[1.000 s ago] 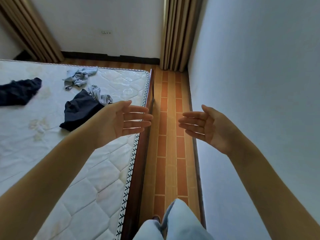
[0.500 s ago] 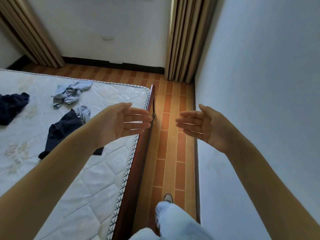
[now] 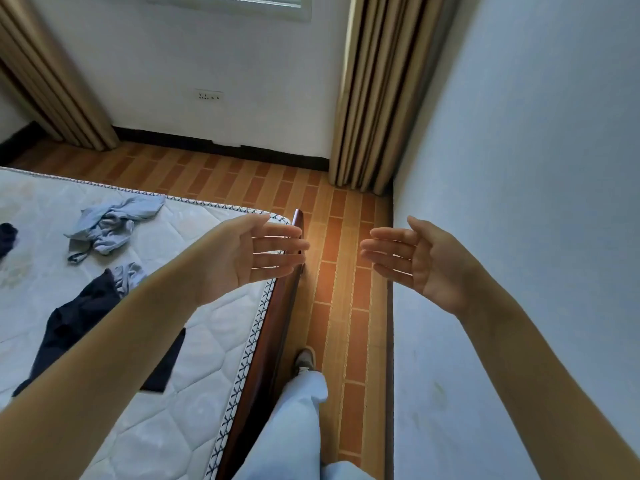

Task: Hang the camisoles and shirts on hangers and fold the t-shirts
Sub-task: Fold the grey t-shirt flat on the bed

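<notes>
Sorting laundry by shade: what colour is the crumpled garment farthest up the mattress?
Light blue garment, clearest in the head view.

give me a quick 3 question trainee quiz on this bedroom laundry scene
1. True or false: the left hand is gripping a garment.
2. Which garment lies nearer the person on the mattress? A) light blue garment B) dark navy garment
3. Fill in: the right hand is held up in front of the ____.

Key: 1 false, both hands are open and empty. 2 B. 3 wall.
</notes>
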Demonstrator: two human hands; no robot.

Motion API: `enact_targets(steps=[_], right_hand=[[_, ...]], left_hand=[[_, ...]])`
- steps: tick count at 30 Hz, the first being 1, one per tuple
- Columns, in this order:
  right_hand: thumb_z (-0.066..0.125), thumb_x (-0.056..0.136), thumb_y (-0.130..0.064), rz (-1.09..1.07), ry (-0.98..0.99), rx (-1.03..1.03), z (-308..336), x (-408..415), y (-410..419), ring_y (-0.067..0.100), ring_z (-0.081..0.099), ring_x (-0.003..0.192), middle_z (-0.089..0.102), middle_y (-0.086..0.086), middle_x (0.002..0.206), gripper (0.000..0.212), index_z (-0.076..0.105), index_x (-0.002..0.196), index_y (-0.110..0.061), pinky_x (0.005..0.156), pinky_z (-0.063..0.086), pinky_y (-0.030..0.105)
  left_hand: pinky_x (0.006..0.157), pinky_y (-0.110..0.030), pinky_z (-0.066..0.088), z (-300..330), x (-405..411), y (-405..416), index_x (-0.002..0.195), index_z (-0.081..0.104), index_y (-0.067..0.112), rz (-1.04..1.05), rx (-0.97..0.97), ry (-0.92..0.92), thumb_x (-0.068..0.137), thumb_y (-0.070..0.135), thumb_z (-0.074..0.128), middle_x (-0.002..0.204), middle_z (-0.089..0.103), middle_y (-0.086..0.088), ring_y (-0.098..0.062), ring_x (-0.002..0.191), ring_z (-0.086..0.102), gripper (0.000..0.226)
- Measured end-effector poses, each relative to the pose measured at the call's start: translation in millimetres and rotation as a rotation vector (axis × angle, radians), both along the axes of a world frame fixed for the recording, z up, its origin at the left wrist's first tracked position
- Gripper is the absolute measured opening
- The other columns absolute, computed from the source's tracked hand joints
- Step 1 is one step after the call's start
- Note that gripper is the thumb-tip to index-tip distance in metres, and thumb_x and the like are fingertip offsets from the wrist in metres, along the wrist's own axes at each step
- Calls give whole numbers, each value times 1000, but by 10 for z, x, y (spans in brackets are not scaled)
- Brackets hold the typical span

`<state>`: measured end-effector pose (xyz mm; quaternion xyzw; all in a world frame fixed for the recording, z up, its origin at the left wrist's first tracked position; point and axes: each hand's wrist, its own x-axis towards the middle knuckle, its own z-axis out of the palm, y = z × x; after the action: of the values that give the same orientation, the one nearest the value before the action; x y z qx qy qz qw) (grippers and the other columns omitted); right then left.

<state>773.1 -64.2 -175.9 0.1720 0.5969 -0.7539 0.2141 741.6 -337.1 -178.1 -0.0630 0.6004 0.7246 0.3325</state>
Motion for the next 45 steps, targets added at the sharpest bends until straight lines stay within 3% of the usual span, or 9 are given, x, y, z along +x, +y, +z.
enact_targets(steps=[10, 20, 34, 45], right_hand=[[28, 106, -38, -43, 6, -60, -22, -2023, 128, 22, 69, 108, 72, 13, 114, 51, 65, 119, -5, 94, 50, 34], [29, 105, -37, -79, -46, -104, -175, -3407, 443, 23, 69, 108, 71, 15, 114, 49, 65, 116, -5, 100, 47, 37], [27, 106, -38, 175, 33, -24, -24, -6080, 1070, 22, 70, 107, 73, 13, 112, 51, 66, 115, -6, 95, 50, 35], [27, 106, -40, 399, 31, -26, -74, -7560, 936, 22, 68, 109, 72, 13, 114, 54, 66, 118, -5, 99, 48, 36]], left_hand=[[98, -41, 47, -24, -2077, 251, 124, 61, 2, -47, 10, 27, 103, 30, 28, 120, 68, -14, -29, 114, 65, 48], [98, -42, 46, -98, -3564, 470, 122, 63, 5, -67, 0, -33, 101, 34, 28, 119, 69, -14, -28, 113, 65, 50], [100, -43, 45, -1, -5629, 1159, 125, 61, 5, 136, 49, 8, 102, 35, 27, 121, 68, -15, -29, 115, 64, 51], [102, -44, 45, -62, -6516, 1091, 124, 61, 5, 370, 27, -39, 103, 34, 27, 120, 68, -15, -29, 113, 65, 49]])
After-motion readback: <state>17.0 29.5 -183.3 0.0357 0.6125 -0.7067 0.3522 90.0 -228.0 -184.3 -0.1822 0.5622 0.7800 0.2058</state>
